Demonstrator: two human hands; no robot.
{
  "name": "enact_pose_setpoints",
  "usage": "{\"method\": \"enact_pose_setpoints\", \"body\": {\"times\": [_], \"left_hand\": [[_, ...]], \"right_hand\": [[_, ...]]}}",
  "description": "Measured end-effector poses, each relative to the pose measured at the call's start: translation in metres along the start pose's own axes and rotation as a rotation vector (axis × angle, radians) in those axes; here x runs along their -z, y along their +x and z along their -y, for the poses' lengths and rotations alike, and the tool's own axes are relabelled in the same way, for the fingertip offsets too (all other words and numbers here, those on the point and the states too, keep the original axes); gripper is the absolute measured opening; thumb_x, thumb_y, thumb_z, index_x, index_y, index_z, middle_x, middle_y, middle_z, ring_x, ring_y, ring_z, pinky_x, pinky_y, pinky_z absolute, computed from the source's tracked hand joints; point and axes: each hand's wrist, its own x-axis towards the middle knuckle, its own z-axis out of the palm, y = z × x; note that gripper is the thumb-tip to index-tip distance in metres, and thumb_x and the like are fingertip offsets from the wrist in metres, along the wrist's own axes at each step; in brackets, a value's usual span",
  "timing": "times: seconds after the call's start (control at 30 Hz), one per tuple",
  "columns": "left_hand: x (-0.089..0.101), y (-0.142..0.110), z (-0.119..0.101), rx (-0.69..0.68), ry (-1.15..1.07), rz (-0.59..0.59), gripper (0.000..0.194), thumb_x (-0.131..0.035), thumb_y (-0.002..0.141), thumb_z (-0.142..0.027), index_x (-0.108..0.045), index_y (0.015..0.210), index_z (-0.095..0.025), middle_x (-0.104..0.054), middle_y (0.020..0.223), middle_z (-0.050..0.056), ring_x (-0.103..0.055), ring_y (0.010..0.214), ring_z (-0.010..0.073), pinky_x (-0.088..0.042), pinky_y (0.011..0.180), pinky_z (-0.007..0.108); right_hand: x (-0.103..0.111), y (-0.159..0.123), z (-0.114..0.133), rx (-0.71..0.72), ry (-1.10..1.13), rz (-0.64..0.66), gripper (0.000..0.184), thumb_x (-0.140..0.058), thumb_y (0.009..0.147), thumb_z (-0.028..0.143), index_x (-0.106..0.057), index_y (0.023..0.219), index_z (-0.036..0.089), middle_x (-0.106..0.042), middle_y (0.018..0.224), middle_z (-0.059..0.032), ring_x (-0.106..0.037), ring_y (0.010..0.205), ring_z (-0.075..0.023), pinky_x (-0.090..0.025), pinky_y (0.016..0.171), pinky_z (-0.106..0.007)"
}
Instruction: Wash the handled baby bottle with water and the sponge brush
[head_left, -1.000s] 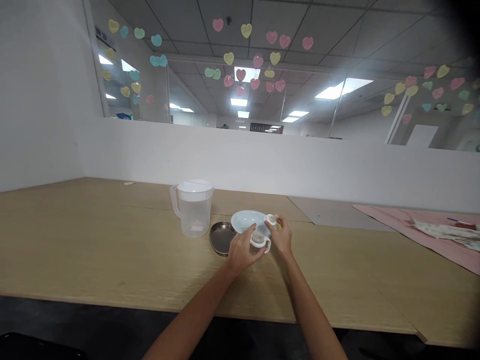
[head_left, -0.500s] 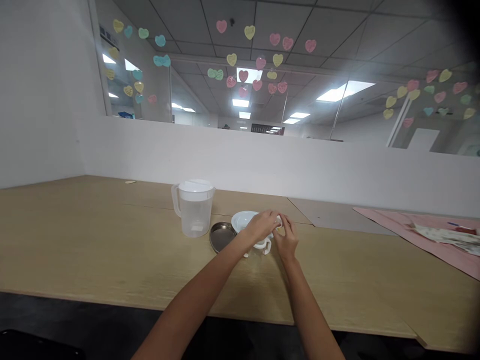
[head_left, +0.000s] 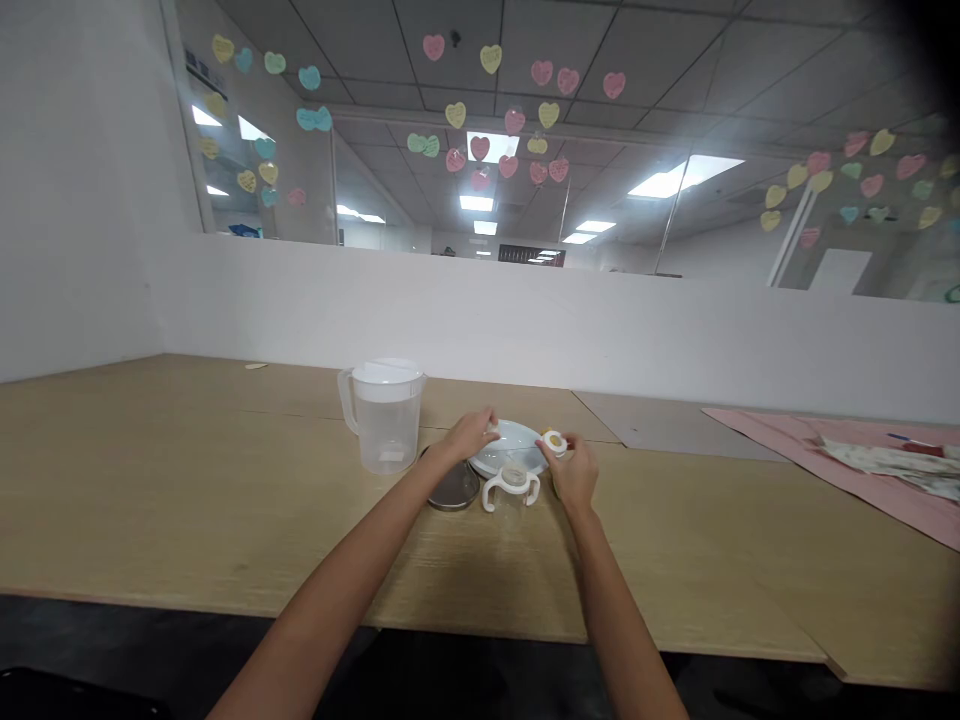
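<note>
"What's leftmost?"
"The pitcher (head_left: 388, 430), at ten o'clock from the two-handled cup (head_left: 514, 486); the metal tray (head_left: 456, 491) is at nine."
"Left hand (head_left: 470, 437)?"
"At eleven, fingertips close together; I can't tell whether they hold anything. Plate (head_left: 513, 434) at twelve."
"Right hand (head_left: 577, 474)?"
"Pinching the white cap (head_left: 555, 443), between one and two."

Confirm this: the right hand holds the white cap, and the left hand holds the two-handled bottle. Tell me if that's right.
Not quite: the right hand holds the white cap, but the head view shows the two-handled bottle standing on the table, with the left hand apart from it, near the white plate.
</note>
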Motion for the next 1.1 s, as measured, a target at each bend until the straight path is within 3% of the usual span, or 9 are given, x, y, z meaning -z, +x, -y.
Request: {"method": "enact_pose_setpoints", "body": {"times": [0.13,0.2,0.33,0.43,0.5,0.63,0.73,0.87,1.1], "left_hand": [[-0.021,-0.019,0.020,0.019,0.035,0.086,0.022,-0.052,0.078,-0.031,-0.060,0.088,-0.014,-0.065,0.087,0.007,-0.059,0.080,0.0193,-0.045,0.074,0.030],[-0.026,-0.028,0.023,-0.025,0.034,0.027,0.027,-0.045,0.082,-0.033,-0.060,0.094,-0.016,-0.064,0.096,0.007,-0.058,0.089,0.0188,-0.044,0.081,0.030],[-0.023,-0.046,0.033,-0.108,0.144,-0.497,0.031,-0.041,0.084,-0.031,-0.054,0.109,-0.017,-0.055,0.116,0.010,-0.046,0.112,0.0210,-0.029,0.100,0.039],[-0.015,-0.061,0.048,0.101,0.233,-0.983,0.044,-0.047,0.081,-0.036,-0.044,0.119,-0.014,-0.040,0.130,0.017,-0.030,0.125,0.0272,-0.019,0.103,0.048],[-0.008,-0.068,0.060,0.308,0.252,-1.138,0.067,-0.053,0.075,-0.046,-0.032,0.128,-0.010,-0.027,0.136,0.022,-0.022,0.128,0.0313,-0.019,0.101,0.051],[0.004,-0.073,0.077,0.693,0.211,-1.111,0.108,-0.058,0.059,-0.064,-0.008,0.135,-0.007,-0.019,0.139,0.026,-0.016,0.129,0.0364,-0.021,0.099,0.055],[0.009,-0.072,0.085,0.817,0.126,-1.027,0.111,-0.059,0.056,-0.067,-0.007,0.136,-0.011,-0.027,0.136,0.025,-0.024,0.126,0.0379,-0.026,0.097,0.055],[0.007,-0.072,0.095,0.718,0.019,-0.973,0.104,-0.060,0.059,-0.064,-0.013,0.136,-0.013,-0.034,0.134,0.022,-0.038,0.119,0.0361,-0.034,0.094,0.049],[-0.003,-0.076,0.099,0.440,0.162,-0.982,0.101,-0.056,0.067,-0.060,-0.008,0.138,-0.007,-0.026,0.138,0.022,-0.029,0.125,0.0355,-0.029,0.100,0.047]], "right_hand": [[-0.005,-0.003,0.000,-0.009,-0.150,0.267,0.047,-0.048,0.073,0.060,-0.064,0.077,0.017,-0.062,0.072,-0.0076,-0.051,0.073,-0.0222,-0.033,0.074,-0.033],[-0.005,-0.004,0.002,-0.006,-0.153,0.318,0.042,-0.050,0.074,0.057,-0.066,0.081,0.019,-0.063,0.075,-0.0065,-0.051,0.077,-0.0222,-0.031,0.076,-0.033],[-0.006,-0.006,0.005,-0.032,-0.083,0.432,0.034,-0.056,0.073,0.051,-0.068,0.087,0.023,-0.064,0.086,-0.0056,-0.049,0.087,-0.0231,-0.031,0.078,-0.032],[-0.009,-0.007,0.006,-0.029,-0.066,0.496,0.032,-0.057,0.072,0.050,-0.069,0.087,0.024,-0.063,0.092,-0.0060,-0.047,0.090,-0.0243,-0.032,0.080,-0.033],[-0.010,-0.008,0.005,-0.029,-0.072,0.509,0.033,-0.058,0.072,0.050,-0.069,0.088,0.023,-0.063,0.092,-0.0066,-0.046,0.090,-0.0247,-0.032,0.079,-0.034],[-0.010,-0.009,0.004,-0.069,-0.069,0.498,0.034,-0.060,0.070,0.050,-0.068,0.088,0.022,-0.063,0.083,-0.0062,-0.047,0.087,-0.0240,-0.033,0.078,-0.034],[-0.011,-0.010,0.003,-0.044,-0.076,0.480,0.031,-0.060,0.070,0.050,-0.069,0.080,0.022,-0.062,0.078,-0.0069,-0.047,0.087,-0.0239,-0.033,0.077,-0.034],[-0.013,-0.012,0.000,0.017,-0.081,0.461,0.029,-0.056,0.074,0.048,-0.070,0.074,0.022,-0.063,0.083,-0.0069,-0.047,0.087,-0.0242,-0.033,0.078,-0.036],[-0.010,-0.014,0.005,0.133,-0.047,0.328,0.043,-0.035,0.087,0.043,-0.067,0.074,0.017,-0.062,0.086,-0.0069,-0.048,0.083,-0.0200,-0.033,0.079,-0.033]]}}
